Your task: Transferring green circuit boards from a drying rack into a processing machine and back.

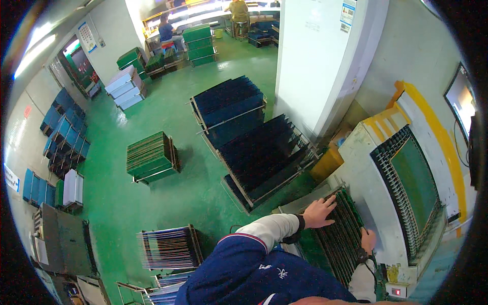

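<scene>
My left hand [319, 212] rests with fingers spread on the far end of a row of thin green boards [339, 235] standing on edge in a rack beside me. My right hand [367, 240] grips the near right side of the same row, its fingers curled over the board edges. Both forearms wear white cuffs and a blue jacket. Just right of the rack, a single green board [414, 184] lies on the roller bed of a white and yellow machine [362, 168].
Racks of dark blue boards [259, 152] stand on the green floor ahead, with a green stack [151, 157] to the left and more racks [170, 248] near my feet. A white pillar [315, 56] rises ahead. Two people work at the far benches [168, 30].
</scene>
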`<state>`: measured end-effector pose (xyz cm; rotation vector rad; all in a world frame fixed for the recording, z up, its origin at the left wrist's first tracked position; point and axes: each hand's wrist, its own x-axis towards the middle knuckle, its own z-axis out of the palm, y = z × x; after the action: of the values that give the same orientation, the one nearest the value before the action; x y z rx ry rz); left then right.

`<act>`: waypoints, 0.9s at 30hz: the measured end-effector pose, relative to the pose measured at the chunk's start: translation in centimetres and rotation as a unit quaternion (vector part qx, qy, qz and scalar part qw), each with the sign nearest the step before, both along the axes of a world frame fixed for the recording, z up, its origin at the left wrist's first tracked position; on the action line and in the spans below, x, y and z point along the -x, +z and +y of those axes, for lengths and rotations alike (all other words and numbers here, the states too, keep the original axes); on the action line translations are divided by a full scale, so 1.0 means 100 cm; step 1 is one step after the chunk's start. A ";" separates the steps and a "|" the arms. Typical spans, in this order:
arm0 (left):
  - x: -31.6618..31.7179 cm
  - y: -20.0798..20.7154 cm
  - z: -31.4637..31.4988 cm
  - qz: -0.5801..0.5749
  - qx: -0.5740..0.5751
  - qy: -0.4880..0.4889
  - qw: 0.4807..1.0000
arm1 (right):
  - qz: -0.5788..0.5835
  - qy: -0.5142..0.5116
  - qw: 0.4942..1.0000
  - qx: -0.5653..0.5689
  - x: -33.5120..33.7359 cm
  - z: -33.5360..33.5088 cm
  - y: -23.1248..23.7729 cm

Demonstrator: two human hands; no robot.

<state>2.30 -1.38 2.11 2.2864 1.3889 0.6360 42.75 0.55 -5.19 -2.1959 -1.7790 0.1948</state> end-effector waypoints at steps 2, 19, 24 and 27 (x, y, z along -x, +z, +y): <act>-0.004 0.001 0.001 -0.006 -0.002 -0.003 1.000 | -0.009 -0.002 1.000 -0.028 -0.009 -0.002 -0.005; 0.000 -0.004 0.009 -0.002 -0.002 0.008 1.000 | -0.046 -0.021 0.999 0.016 0.028 -0.004 0.024; -0.004 -0.001 0.015 -0.001 -0.002 -0.005 1.000 | -0.080 -0.029 0.996 0.006 0.022 0.000 0.021; -0.003 -0.002 0.017 0.013 0.004 -0.008 1.000 | -0.052 -0.034 0.996 0.066 0.026 0.003 0.031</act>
<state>2.61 0.30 1.94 2.3045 1.3818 0.5979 40.15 0.89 -2.12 -2.3964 -1.7887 0.1913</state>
